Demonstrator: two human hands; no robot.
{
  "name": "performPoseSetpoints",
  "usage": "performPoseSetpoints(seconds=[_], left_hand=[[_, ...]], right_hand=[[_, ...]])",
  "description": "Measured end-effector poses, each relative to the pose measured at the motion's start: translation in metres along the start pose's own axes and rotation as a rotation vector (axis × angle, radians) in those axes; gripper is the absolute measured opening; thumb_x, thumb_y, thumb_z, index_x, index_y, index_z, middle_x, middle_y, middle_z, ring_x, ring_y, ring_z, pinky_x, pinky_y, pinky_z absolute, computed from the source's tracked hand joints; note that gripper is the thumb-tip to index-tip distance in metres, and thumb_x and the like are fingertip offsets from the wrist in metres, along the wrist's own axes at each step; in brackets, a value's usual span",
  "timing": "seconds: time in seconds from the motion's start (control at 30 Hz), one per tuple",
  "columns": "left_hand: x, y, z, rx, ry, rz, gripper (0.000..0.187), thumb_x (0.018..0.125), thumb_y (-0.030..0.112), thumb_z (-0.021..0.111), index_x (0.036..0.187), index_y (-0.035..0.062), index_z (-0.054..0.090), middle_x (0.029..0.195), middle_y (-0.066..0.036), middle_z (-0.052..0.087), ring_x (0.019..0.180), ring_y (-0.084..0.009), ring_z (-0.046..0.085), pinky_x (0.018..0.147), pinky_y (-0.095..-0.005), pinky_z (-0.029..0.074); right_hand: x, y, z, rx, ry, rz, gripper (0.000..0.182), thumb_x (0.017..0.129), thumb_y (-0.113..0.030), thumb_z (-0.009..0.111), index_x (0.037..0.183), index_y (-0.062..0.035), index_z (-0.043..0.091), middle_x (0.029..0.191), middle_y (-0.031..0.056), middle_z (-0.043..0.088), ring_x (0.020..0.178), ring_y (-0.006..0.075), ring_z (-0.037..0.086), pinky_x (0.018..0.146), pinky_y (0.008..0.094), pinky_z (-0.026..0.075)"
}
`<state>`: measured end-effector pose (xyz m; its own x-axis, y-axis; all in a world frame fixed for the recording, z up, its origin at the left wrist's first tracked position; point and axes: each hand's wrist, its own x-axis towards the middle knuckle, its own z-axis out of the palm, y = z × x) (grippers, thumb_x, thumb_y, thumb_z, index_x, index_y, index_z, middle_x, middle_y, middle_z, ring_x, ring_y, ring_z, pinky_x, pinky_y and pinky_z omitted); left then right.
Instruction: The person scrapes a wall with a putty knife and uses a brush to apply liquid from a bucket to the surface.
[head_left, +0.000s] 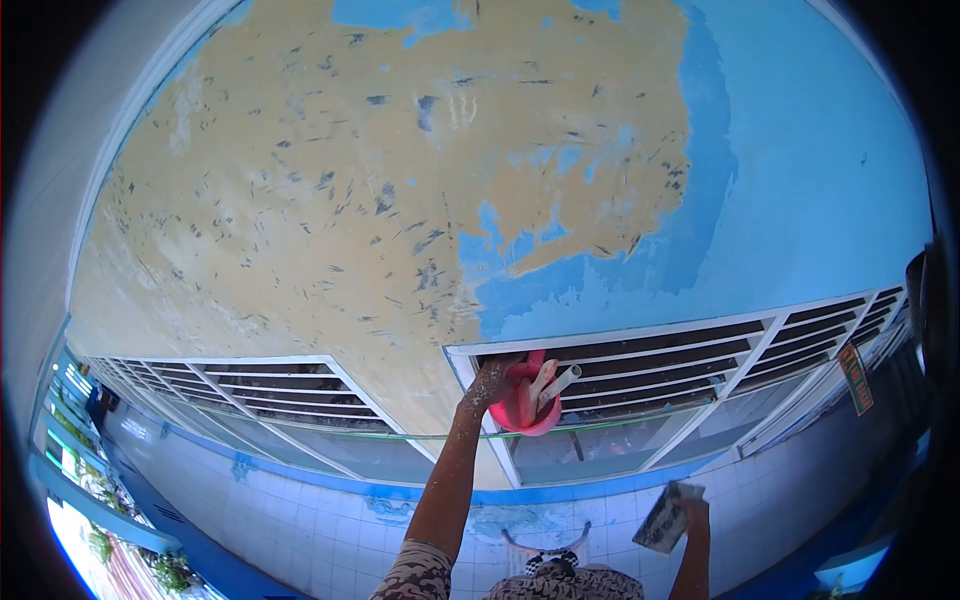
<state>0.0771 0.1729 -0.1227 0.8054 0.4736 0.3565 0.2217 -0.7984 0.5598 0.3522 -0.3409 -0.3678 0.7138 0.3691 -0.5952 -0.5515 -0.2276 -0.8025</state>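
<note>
Head cam: left hand (488, 386) is at the rim of a pink bucket (528, 428) by the window (630, 442), can't tell if it's gripping; right hand (694, 516) grips a flat board (660, 522). Bucket's probably light, bendy plastic, so grab the rim; board looks stiff, hold the edge.

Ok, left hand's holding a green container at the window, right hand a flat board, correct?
The colour is wrong: the head view shows a pink container. The left hand holds it at the window, the right hand a flat board.

Pink pail (512, 410), loaded; flat board (662, 520), apparently grey, tilted.
</note>
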Motion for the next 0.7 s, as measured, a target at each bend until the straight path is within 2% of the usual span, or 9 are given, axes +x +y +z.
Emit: performPoseSetpoints(seconds=[0.07, 0.13, 0.17, 0.2, 0.23, 0.57, 0.7], left_hand=[[0.005, 0.002, -0.001, -0.010, -0.006, -0.033, 0.054, 0.074, 0.003, 0.071, 0.127, 0.0078, 0.063, 0.128, -0.022, 0.060, 0.122, -0.0389, 0.055, 0.104, -0.0434, 0.044], [0.003, -0.007, 0.006, 0.077, 0.061, 0.051, 0.053, 0.074, 0.003, 0.070, 0.126, 0.0075, 0.063, 0.126, -0.022, 0.062, 0.121, -0.0377, 0.056, 0.104, -0.0429, 0.044], [0.003, -0.004, 0.003, 0.002, 0.011, -0.043, 0.053, 0.076, 0.002, 0.069, 0.128, 0.0075, 0.062, 0.127, -0.022, 0.061, 0.121, -0.0374, 0.057, 0.103, -0.0429, 0.045], [0.000, -0.002, 0.003, 0.008, 0.002, -0.047, 0.053, 0.076, 0.002, 0.069, 0.128, 0.0075, 0.062, 0.127, -0.022, 0.061, 0.121, -0.0374, 0.057, 0.103, -0.0429, 0.045], [0.000, -0.002, 0.002, 0.002, -0.014, -0.041, 0.053, 0.076, 0.002, 0.069, 0.128, 0.0074, 0.061, 0.127, -0.021, 0.061, 0.121, -0.0375, 0.057, 0.103, -0.0428, 0.045], [0.004, 0.004, -0.003, 0.018, -0.030, -0.057, 0.052, 0.074, 0.004, 0.070, 0.126, 0.0070, 0.062, 0.126, -0.021, 0.061, 0.119, -0.0385, 0.057, 0.100, -0.0436, 0.047], [0.003, -0.001, 0.001, 0.041, -0.054, -0.063, 0.053, 0.079, 0.008, 0.071, 0.130, 0.0052, 0.060, 0.130, -0.022, 0.059, 0.122, -0.0374, 0.056, 0.104, -0.0426, 0.044]], right_hand=[[0.035, 0.111, -0.059, -0.422, 0.337, -0.019, 0.036, 0.069, -0.012, 0.077, 0.103, -0.0043, 0.069, 0.094, 0.0117, 0.068, 0.078, 0.0265, 0.067, 0.072, 0.0424, 0.056], [0.039, 0.204, -0.111, -1.380, 0.332, -0.233, 0.031, 0.072, -0.015, 0.076, 0.100, -0.0060, 0.071, 0.099, 0.0116, 0.069, 0.082, 0.0279, 0.067, 0.074, 0.0444, 0.057], [0.009, 0.219, -0.104, -0.621, 0.413, -0.118, 0.031, 0.074, -0.018, 0.076, 0.102, -0.0067, 0.069, 0.097, 0.0122, 0.069, 0.082, 0.0293, 0.068, 0.071, 0.0486, 0.056], [-0.011, 0.224, -0.096, 0.135, 0.456, 0.002, 0.032, 0.076, -0.020, 0.075, 0.103, -0.0073, 0.067, 0.095, 0.0129, 0.069, 0.083, 0.0307, 0.068, 0.069, 0.0529, 0.055], [-0.021, 0.225, -0.093, 0.137, 0.452, 0.005, 0.032, 0.076, -0.020, 0.075, 0.103, -0.0073, 0.067, 0.095, 0.0129, 0.069, 0.083, 0.0307, 0.068, 0.069, 0.0529, 0.055], [-0.054, 0.220, -0.078, -0.621, 0.912, -0.043, 0.030, 0.078, -0.032, 0.078, 0.084, -0.0028, 0.073, 0.087, 0.0173, 0.072, 0.077, 0.0360, 0.071, 0.069, 0.0502, 0.058], [-0.037, 0.193, -0.039, -0.641, 0.937, 0.095, 0.038, 0.077, -0.037, 0.078, 0.082, 0.0003, 0.073, 0.081, 0.0174, 0.071, 0.074, 0.0345, 0.071, 0.065, 0.0476, 0.058]])
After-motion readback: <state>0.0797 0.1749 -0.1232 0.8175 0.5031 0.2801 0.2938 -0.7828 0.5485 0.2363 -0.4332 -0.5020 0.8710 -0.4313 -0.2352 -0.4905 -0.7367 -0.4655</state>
